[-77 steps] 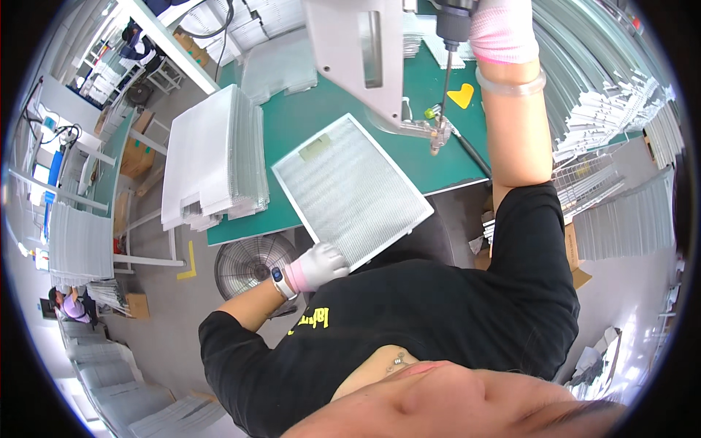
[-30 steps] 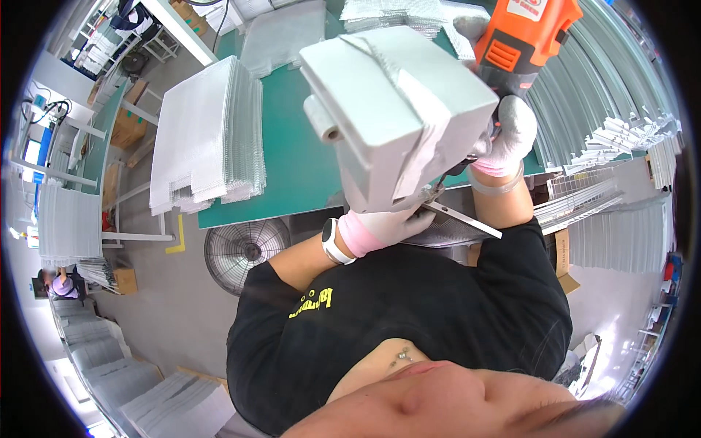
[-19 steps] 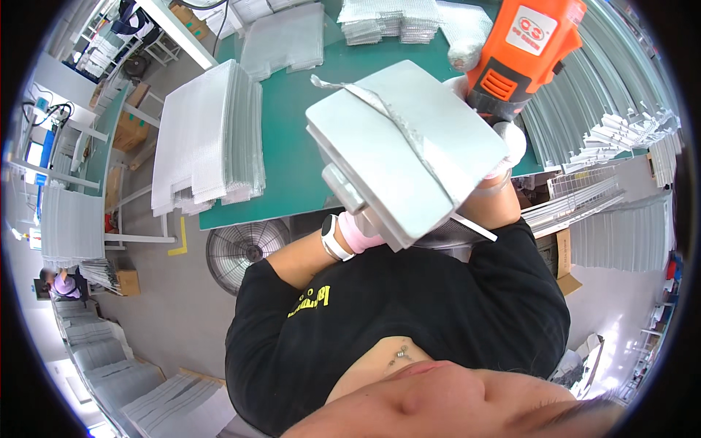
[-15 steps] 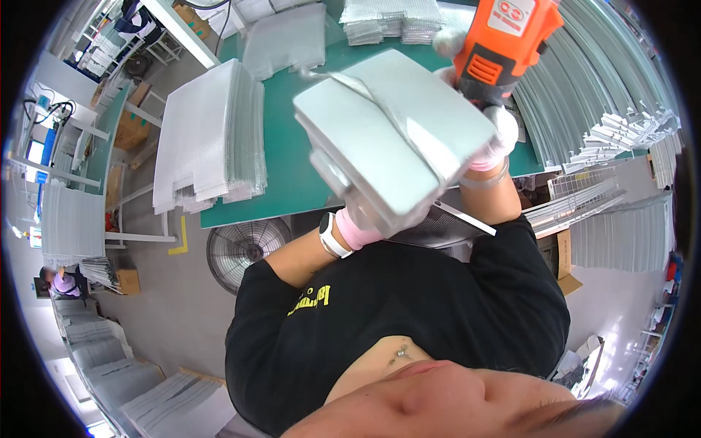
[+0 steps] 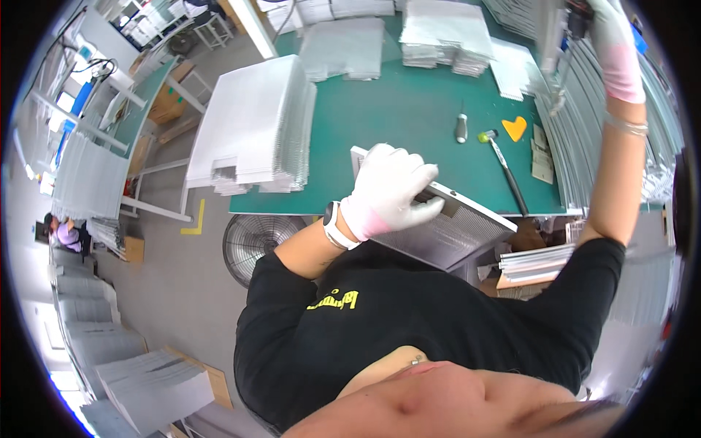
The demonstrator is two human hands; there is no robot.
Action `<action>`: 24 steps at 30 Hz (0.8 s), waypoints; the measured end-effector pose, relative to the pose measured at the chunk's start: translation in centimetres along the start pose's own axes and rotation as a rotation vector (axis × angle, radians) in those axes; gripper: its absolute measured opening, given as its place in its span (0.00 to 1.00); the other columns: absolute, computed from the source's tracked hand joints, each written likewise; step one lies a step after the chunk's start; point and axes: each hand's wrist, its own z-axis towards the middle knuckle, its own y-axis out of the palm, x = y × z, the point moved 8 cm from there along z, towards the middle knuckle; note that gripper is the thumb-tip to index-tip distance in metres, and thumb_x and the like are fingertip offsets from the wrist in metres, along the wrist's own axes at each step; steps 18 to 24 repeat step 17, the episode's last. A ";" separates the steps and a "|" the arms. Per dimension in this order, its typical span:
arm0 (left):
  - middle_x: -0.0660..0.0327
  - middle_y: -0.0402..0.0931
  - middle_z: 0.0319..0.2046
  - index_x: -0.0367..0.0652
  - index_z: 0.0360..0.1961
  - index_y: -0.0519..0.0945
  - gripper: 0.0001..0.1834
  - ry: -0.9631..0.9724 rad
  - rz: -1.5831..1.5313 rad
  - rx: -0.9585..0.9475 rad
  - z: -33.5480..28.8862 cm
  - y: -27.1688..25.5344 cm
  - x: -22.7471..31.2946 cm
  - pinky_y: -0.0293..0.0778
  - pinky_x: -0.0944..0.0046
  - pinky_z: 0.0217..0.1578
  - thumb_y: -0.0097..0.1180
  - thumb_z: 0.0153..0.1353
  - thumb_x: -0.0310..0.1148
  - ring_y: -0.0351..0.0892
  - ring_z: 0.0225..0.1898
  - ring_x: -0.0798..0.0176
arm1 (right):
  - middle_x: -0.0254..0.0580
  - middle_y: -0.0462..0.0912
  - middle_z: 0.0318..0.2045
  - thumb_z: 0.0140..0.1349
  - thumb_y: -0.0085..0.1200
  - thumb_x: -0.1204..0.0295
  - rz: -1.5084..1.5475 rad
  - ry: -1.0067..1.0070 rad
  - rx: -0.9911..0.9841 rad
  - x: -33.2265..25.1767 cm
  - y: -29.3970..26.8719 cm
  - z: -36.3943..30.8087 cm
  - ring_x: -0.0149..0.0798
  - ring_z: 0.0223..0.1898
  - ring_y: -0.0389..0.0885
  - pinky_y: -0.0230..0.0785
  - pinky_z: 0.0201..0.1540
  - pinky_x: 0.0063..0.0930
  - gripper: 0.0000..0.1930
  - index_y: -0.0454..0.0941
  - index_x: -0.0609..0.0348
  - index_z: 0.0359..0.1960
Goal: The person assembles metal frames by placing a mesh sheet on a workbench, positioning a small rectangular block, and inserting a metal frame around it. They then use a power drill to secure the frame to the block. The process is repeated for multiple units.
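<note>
My left hand (image 5: 391,191), in a white glove with a pink cuff, is closed over the upper edge of a white-framed mesh panel (image 5: 460,230). The panel leans at a slant between my body and the green table (image 5: 358,109). My right hand (image 5: 613,44), gloved alike, is raised at the far right, its fingers closed at a blurred dark object (image 5: 579,20) cut off by the picture's rim. On the table lie a screwdriver (image 5: 461,128), a hammer (image 5: 509,175) with a black handle, an orange-yellow scraper (image 5: 515,129) and some tan flat pieces (image 5: 542,155).
A tall stack of pale mesh sheets (image 5: 248,120) overhangs the table's left edge. More sheet stacks (image 5: 445,36) stand at the back, and long grey strips (image 5: 610,139) on the right. A floor fan (image 5: 252,248) is under the table. Another person (image 5: 67,230) sits far left.
The pale grey box and orange power drill in front of me have gone from view. My right hand has moved up and right; my left now grips the panel's edge.
</note>
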 end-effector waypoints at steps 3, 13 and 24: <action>0.62 0.71 0.25 0.47 0.37 0.79 0.21 0.031 -0.001 -0.011 1.8 -2.1 0.5 0.64 0.56 0.35 0.70 0.44 0.44 0.74 0.29 0.58 | 0.49 0.56 0.69 0.61 0.60 0.62 -0.164 0.058 -0.127 -0.8 -2.3 -0.4 0.47 0.67 0.56 0.50 0.69 0.43 0.48 0.41 0.44 0.79; 0.67 0.69 0.24 0.53 0.22 0.74 0.14 0.596 0.152 0.369 1.5 -5.3 5.5 0.66 0.56 0.31 0.70 0.40 0.40 0.72 0.26 0.59 | 0.56 0.83 0.34 0.59 0.58 0.75 -0.324 0.295 -0.959 -4.2 4.6 -25.1 0.57 0.34 0.84 0.77 0.38 0.41 0.39 0.56 0.64 0.73; 0.56 0.78 0.43 0.45 0.39 0.76 0.21 -0.051 0.539 0.329 -4.0 -9.8 -5.4 0.68 0.41 0.56 0.62 0.39 0.31 0.76 0.49 0.50 | 0.51 0.83 0.54 0.60 0.62 0.77 -0.173 0.418 -0.294 -1.9 -8.7 -31.1 0.55 0.50 0.86 0.80 0.52 0.45 0.46 0.47 0.61 0.77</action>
